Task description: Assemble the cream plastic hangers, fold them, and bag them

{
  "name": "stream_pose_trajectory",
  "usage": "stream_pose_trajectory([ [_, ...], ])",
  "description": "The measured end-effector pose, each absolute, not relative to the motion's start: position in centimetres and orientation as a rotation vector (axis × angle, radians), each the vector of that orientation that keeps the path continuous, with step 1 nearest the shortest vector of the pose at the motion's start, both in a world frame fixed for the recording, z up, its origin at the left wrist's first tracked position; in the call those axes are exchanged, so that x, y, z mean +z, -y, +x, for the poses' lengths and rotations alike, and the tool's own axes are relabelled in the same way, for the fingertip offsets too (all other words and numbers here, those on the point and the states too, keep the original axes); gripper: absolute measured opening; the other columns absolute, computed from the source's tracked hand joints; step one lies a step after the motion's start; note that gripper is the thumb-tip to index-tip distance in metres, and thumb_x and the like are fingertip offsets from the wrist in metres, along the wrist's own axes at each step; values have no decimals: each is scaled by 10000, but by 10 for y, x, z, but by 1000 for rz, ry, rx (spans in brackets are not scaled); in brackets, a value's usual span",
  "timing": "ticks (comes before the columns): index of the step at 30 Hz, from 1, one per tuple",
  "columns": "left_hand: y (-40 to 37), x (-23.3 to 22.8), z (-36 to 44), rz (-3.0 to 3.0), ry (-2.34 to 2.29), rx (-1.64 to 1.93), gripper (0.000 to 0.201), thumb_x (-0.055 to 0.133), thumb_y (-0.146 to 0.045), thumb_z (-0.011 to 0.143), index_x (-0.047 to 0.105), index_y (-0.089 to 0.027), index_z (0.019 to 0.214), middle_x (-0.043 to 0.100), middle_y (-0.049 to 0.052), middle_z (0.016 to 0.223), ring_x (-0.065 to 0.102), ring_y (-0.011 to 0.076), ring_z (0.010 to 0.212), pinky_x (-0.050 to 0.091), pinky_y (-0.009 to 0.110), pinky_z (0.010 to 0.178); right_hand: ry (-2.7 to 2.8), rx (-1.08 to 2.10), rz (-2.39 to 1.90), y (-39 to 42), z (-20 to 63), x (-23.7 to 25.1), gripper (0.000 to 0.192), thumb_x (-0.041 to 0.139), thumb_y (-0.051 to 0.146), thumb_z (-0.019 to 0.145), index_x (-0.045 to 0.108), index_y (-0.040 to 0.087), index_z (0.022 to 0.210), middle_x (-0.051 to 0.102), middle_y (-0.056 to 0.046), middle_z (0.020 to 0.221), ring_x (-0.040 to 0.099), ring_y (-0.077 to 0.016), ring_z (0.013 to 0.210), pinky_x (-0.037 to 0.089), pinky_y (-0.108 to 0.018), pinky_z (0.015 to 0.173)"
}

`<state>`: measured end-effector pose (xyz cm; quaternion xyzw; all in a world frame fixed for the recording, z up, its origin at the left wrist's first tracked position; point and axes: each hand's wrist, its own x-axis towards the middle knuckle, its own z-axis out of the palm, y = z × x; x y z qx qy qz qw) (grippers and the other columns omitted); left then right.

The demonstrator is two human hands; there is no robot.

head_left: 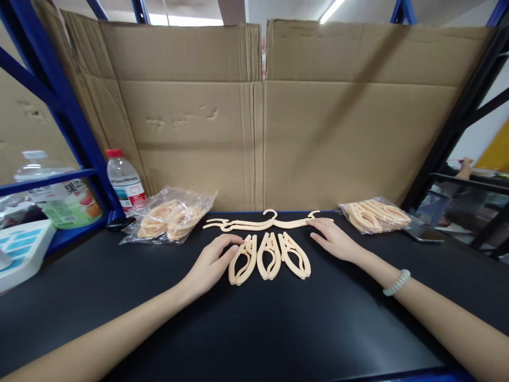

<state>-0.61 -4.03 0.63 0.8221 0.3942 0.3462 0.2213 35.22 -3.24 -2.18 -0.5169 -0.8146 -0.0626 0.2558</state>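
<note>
Cream plastic hangers (269, 255), three smooth folded loops, lie side by side on the matte black tabletop (278, 329). Left hand (210, 262) rests flat against the leftmost loop, gripping nothing. Right hand (336, 240) lies spread, fingertips touching an unfolded hanger (266, 222).

You see even, bright light from ceiling strip lamps (332, 9) above; soft shadows fall on the cardboard wall (254, 116), the black table (254, 329) shows faint sheen, and edges bow.
</note>
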Motion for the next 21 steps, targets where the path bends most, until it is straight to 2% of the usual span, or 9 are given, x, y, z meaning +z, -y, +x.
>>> stream_pose_trajectory([
  [3,38,6,-6,2179,-1123,967,305,428,-388,888,635,-204,1016,652,61,1087,590,246,1043,432,410,963,2269,-154,-1481,25,357,-27,470,375,324,926,472,123,1340,489,-165,1384,389,-318,1326,327,-523,1088],
  [5,38,6,-5,2152,-1118,994,299,442,-389,874,640,-206,1002,658,57,1074,592,245,1032,435,401,953,2286,-118,-1506,22,359,-30,495,365,347,936,418,156,1390,432,-132,1442,306,-322,1375,307,-544,1096],
  [9,40,7,-4,2091,-1134,1029,284,464,-390,852,645,-208,974,666,53,1038,600,243,1000,451,384,911,2302,-95,-1508,22,360,-32,493,352,349,948,390,189,1413,416,-105,1459,259,-320,1394,299,-563,1093],
  [14,39,7,-4,2039,-1137,1020,277,478,-394,834,654,-212,945,671,49,1017,601,246,992,446,381,906,2292,-153,-1469,23,358,-28,434,384,305,940,471,171,1343,494,-126,1391,360,-316,1345,329,-548,1080],
  [18,36,3,-6,1999,-1114,1011,262,483,-384,841,646,-208,945,660,51,1028,590,245,1016,419,388,937,2254,-211,-1360,23,355,-26,351,413,247,927,561,150,1231,577,-152,1252,482,-293,1218,385,-509,1042],
  [21,34,1,-8,1974,-1085,1012,255,481,-381,849,640,-205,943,656,51,1030,589,240,1019,419,379,935,2213,-188,-1322,24,354,-24,295,436,218,918,607,179,1155,613,-130,1131,536,-269,1092,445,-473,971],
])
